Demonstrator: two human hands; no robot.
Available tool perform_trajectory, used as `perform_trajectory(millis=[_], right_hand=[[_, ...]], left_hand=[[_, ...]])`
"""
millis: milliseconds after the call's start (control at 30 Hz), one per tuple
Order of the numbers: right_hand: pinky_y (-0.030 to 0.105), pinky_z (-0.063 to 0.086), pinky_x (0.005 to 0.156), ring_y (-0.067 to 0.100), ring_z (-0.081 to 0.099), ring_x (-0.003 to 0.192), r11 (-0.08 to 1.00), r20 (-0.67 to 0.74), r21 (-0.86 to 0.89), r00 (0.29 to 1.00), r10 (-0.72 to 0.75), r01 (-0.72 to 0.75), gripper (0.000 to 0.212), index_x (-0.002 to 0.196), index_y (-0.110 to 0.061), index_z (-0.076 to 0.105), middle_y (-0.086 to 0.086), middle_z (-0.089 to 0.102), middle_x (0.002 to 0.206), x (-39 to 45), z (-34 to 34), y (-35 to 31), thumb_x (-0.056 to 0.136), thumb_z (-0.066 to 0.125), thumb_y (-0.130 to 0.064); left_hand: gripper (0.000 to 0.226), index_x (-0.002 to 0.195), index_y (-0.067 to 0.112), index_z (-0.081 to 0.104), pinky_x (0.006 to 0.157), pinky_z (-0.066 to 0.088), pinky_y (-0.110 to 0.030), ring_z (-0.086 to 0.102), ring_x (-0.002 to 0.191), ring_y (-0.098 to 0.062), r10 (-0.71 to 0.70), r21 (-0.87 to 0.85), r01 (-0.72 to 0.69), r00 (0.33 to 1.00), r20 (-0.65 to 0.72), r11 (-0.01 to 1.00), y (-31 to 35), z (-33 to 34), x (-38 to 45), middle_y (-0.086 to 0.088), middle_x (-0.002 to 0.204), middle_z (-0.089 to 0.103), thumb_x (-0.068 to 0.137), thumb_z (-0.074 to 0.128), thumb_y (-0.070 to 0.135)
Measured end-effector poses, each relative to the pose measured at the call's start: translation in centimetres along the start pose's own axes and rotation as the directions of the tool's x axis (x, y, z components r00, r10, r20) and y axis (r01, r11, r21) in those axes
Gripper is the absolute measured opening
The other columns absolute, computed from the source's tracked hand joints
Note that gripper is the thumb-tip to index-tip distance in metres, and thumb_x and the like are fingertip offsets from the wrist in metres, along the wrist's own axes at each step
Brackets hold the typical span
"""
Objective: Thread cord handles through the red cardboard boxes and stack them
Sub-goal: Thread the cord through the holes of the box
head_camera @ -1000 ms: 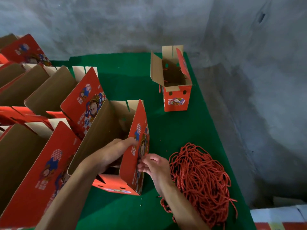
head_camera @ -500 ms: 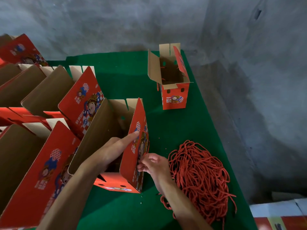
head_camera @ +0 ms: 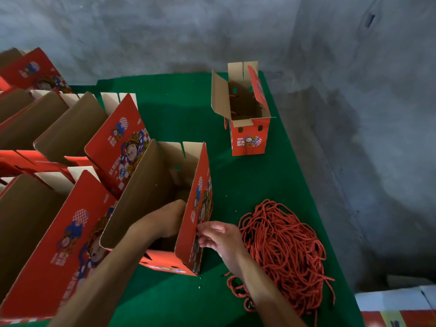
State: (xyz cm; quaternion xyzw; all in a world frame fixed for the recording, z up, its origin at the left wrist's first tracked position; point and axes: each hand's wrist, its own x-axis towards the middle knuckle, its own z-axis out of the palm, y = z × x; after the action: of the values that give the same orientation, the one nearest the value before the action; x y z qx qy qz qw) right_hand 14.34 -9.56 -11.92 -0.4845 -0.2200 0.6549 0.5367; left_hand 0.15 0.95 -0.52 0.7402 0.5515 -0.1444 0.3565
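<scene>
Red box (head_camera: 165, 208), open-topped, upright on green desk (head_camera: 236, 180), near front, right of a packed row of like boxes (head_camera: 70, 142). Left hand (head_camera: 165, 223) reaching down inside, against the inner face of the right wall; fingers hidden past the wall's edge, so cannot tell whether curled or straight. Right hand (head_camera: 219, 237) outside the same wall, fingers (head_camera: 203, 228) bunched at the printed face, pinching a thin red cord (head_camera: 207, 199) that arcs up along the panel. Heap of red cords (head_camera: 283, 251) just right of that hand, loose ends trailing toward the desk's front edge beneath the right forearm. Small box (head_camera: 247, 128) well apart, toward the far right corner, flaps up, with holes in its front face and cord showing inside and at its left side. Grey concrete wall (head_camera: 212, 31) behind the desk, grey floor (head_camera: 354, 161) to the right. Flat printed cardboard (head_camera: 396, 310) at bottom right corner, off the desk.
</scene>
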Motion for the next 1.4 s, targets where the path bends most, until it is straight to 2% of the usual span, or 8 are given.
perform_trajectory(millis=[167, 267, 367, 567, 700, 833, 1167, 1400], right_hand=[[0.032, 0.059, 0.076, 0.021, 0.071, 0.081, 0.932, 0.044, -0.362, 0.999, 0.026, -0.009, 0.022, 0.108, -0.003, 0.075, 0.014, 0.075, 0.102, -0.8, -2.8, 0.6, 0.1, 0.068, -0.022], [0.033, 0.057, 0.087, 0.018, 0.07, 0.095, 0.375, 0.062, -0.927, 0.994, 0.092, 0.023, 0.027, 0.118, -0.01, 0.07, 0.005, 0.072, 0.114, -1.9, -4.4, 1.8, 0.099, 0.065, -0.027], [0.032, 0.046, 0.096, 0.026, 0.06, 0.117, 0.034, 0.038, -0.999, 0.982, 0.185, 0.032, 0.031, 0.126, -0.012, 0.061, 0.01, 0.055, 0.137, -2.9, -4.9, 3.1, 0.096, 0.063, -0.019], [0.033, 0.039, 0.091, 0.026, 0.056, 0.117, -0.094, 0.012, -0.995, 0.987, 0.158, 0.027, 0.009, 0.109, -0.018, 0.052, 0.009, 0.057, 0.128, -3.3, -4.5, 4.2, 0.102, 0.051, -0.012], [0.032, 0.039, 0.081, 0.017, 0.044, 0.091, -0.03, -0.007, -1.0, 0.991, 0.136, -0.003, 0.012, 0.106, -0.018, 0.058, -0.001, 0.048, 0.101, -3.0, -4.4, 4.3, 0.098, 0.059, -0.027], [0.035, 0.048, 0.068, 0.01, 0.053, 0.065, 0.274, 0.024, -0.962, 0.998, 0.054, 0.009, 0.015, 0.08, -0.019, 0.056, -0.001, 0.062, 0.077, -2.3, -4.1, 3.4, 0.09, 0.067, -0.024], [0.026, 0.052, 0.08, 0.007, 0.07, 0.084, 0.782, -0.116, -0.623, 0.987, -0.107, 0.012, 0.009, 0.089, -0.017, 0.071, -0.004, 0.074, 0.088, 0.9, -1.7, -1.0, 0.095, 0.074, -0.023], [0.035, 0.058, 0.079, 0.013, 0.073, 0.083, 0.816, -0.322, -0.556, 0.865, -0.385, 0.156, 0.007, 0.093, -0.02, 0.07, -0.002, 0.076, 0.087, 0.4, -4.8, -4.4, 0.098, 0.07, -0.025]], left_hand=[[0.034, 0.135, -0.002, 0.051, 0.106, 0.048, -0.046, 0.06, 0.124, -0.036, 0.095, 0.146, -0.094, 0.995, -0.005, 0.985, -0.1, 0.1, 0.4, -0.021, 0.134, 0.061, 0.103, 0.055, 0.008], [0.045, 0.136, 0.006, 0.054, 0.105, 0.05, -0.043, 0.062, 0.123, -0.027, 0.171, 0.159, -0.173, 0.985, 0.028, 0.972, -0.4, -0.4, 0.1, -0.011, 0.136, 0.062, 0.097, 0.069, 0.023], [0.051, 0.133, 0.008, 0.056, 0.102, 0.052, -0.042, 0.064, 0.12, -0.023, 0.2, 0.176, -0.198, 0.98, 0.007, 0.964, -0.4, -0.5, -0.1, -0.008, 0.133, 0.064, 0.092, 0.076, 0.032], [0.018, 0.091, 0.028, 0.049, 0.075, 0.051, -0.028, 0.064, 0.085, -0.012, 0.166, 0.192, -0.137, 0.975, -0.145, 0.972, -0.7, -0.3, -0.3, 0.007, 0.098, 0.055, 0.099, 0.066, 0.029], [0.025, 0.115, 0.023, 0.071, 0.098, 0.054, -0.04, 0.065, 0.114, -0.021, 0.217, 0.253, -0.143, 0.93, -0.296, 0.957, -1.3, -2.0, -1.0, -0.001, 0.121, 0.067, 0.096, 0.059, 0.012], [0.056, 0.125, 0.033, 0.071, 0.128, 0.015, -0.049, 0.028, 0.153, -0.02, 0.381, 0.468, -0.136, 0.789, -0.482, 0.873, -3.9, -6.5, -2.7, 0.001, 0.158, 0.043, 0.085, 0.063, -0.005], [0.047, 0.124, 0.038, 0.071, 0.123, 0.029, -0.053, 0.009, 0.159, -0.021, 0.473, 0.548, -0.198, 0.774, -0.421, 0.813, -8.3, -10.2, -4.6, -0.001, 0.17, 0.018, 0.086, 0.079, 0.012], [0.019, 0.105, 0.028, 0.08, 0.124, 0.03, -0.049, 0.022, 0.156, -0.018, 0.601, 0.54, -0.354, 0.696, -0.393, 0.764, -5.7, -8.1, -3.5, -0.001, 0.164, 0.036, 0.086, 0.08, 0.033]])
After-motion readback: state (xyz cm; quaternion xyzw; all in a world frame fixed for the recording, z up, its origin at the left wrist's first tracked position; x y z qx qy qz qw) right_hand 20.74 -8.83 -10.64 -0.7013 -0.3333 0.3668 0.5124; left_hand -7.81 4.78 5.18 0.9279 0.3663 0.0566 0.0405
